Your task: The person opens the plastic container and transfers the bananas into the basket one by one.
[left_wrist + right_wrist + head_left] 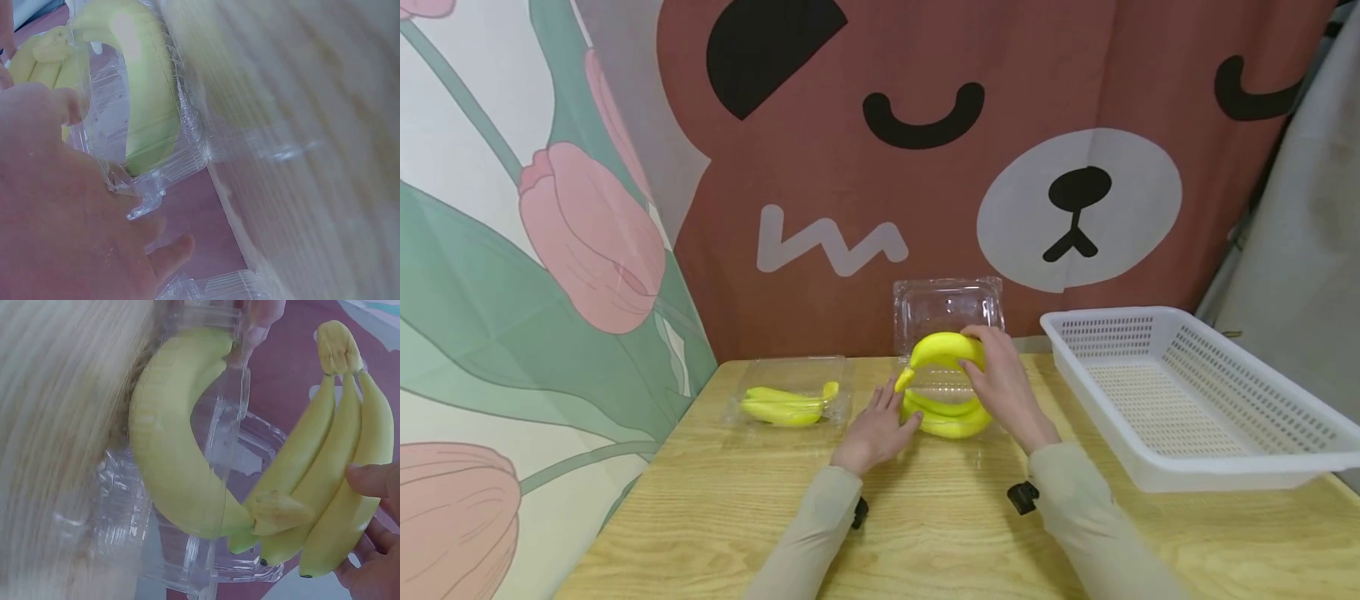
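My right hand (1003, 387) grips a bunch of yellow bananas (943, 346), its thumb and fingers on either side of one banana in the right wrist view. This bunch, joined at a stub (337, 347), is held up over a clear plastic container (917, 367) whose lid (947, 304) stands raised at the back. Other bananas (951, 425) lie inside that container, seen through its wall in both wrist views. At the container's left side is my left hand (876, 429), fingers extended and spread along the wall and rim.
To the left, a second clear container (842, 371) holds another bunch of bananas (786, 406). A large white perforated basket (1120, 425) stands on the right of the wooden table (925, 533). A curtain with a bear print (940, 200) hangs behind the table.
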Tool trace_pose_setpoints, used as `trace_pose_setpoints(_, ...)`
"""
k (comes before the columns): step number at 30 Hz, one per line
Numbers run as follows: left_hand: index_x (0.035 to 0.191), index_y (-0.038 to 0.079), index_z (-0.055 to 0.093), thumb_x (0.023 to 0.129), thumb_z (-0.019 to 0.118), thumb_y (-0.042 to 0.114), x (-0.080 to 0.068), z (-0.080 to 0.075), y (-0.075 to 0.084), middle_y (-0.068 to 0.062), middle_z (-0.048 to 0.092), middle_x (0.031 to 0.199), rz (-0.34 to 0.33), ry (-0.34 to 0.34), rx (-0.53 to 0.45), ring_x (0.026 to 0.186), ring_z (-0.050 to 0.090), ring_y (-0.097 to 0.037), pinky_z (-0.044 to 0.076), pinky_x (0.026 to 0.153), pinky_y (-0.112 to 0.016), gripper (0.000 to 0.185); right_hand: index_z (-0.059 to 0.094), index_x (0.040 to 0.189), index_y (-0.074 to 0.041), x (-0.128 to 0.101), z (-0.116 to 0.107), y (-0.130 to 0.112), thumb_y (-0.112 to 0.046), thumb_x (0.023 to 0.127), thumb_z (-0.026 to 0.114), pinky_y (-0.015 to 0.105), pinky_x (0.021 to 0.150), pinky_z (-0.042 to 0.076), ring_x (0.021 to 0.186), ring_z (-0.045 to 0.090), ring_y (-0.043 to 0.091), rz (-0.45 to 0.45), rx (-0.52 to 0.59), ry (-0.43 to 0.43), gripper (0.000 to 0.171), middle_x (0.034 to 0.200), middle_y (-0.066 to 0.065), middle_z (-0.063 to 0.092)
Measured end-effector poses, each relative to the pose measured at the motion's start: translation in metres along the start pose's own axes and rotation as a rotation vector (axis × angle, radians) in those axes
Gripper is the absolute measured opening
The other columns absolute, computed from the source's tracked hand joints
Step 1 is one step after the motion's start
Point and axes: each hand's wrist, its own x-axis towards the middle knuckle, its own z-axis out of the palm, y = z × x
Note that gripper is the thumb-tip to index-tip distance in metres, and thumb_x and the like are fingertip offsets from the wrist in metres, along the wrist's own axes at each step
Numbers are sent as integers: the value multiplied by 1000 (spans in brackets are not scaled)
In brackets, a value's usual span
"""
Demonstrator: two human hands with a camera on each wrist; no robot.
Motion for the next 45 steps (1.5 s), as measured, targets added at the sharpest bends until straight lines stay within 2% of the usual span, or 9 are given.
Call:
trace_pose_setpoints(10, 156, 7, 25, 103, 30, 55, 0, 1, 0, -3, 1, 165, -2, 19, -7, 149, 6, -27, 22, 117, -45, 72, 58, 123, -2, -3, -5, -6, 6, 82, 76, 46, 94, 45, 108, 52, 30, -56, 8, 88, 46, 117, 13, 58)
trace_pose_setpoints(21, 158, 8, 17, 104, 29, 55, 0, 0, 0, -2, -2, 165, 1, 11, -21, 150, 3, -26, 19, 118, -45, 73, 58, 120, 0, 0, -19, -12, 11, 78, 76, 46, 92, 45, 106, 51, 32, -102, 8, 127, 47, 114, 14, 58)
trace_pose_setpoints(27, 158, 8, 16, 104, 29, 54, 1, 1, -1, -3, 0, 165, 11, 12, -30, 150, 5, -28, 20, 118, -46, 73, 59, 119, 0, 0, -27, -10, 11, 77, 77, 46, 89, 45, 103, 51, 32, -88, 1, 154, 46, 113, 15, 58)
trace_pose_setpoints(36, 158, 7, 16, 104, 30, 54, -1, 0, 0, -6, 2, 165, 7, 4, -40, 149, 4, -28, 19, 118, -45, 73, 59, 117, 0, -2, -42, -3, 12, 76, 78, 47, 91, 46, 103, 54, 32, -66, -25, 207, 47, 111, 16, 59)
trace_pose_setpoints(45, 158, 7, 16, 104, 30, 54, -1, -1, 0, -6, 1, 165, 9, 3, -59, 149, 3, -27, 19, 118, -46, 73, 58, 119, -2, -4, -62, 1, 7, 79, 78, 49, 89, 45, 104, 53, 31, -11, -59, 195, 46, 113, 14, 58)
